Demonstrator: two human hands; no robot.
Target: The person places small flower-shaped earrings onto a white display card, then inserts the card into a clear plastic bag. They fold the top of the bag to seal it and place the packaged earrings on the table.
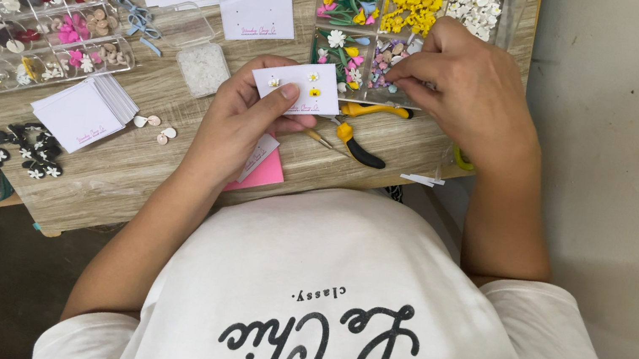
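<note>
left hand [239,120] pinches white card [300,85], long axis left-right; right hand [462,87] fingertips closed in bead box [399,26], just far-right of card.

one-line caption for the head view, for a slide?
Left hand holds a small earring card; right hand picks from a clear bead organizer.

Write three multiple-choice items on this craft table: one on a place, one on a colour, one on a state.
1. Where does the right hand reach?
A. into the clear compartment box
B. to the stack of blank cards
C. off the table

2. What colour are the pliers' handles?
A. red
B. black and yellow
C. green

3. How is the small white card held?
A. lying flat on the table
B. pinched in the left hand
C. tucked inside the box

Answers: A, fingers are over a compartment; B, both colours show; B, thumb presses on it.
</note>
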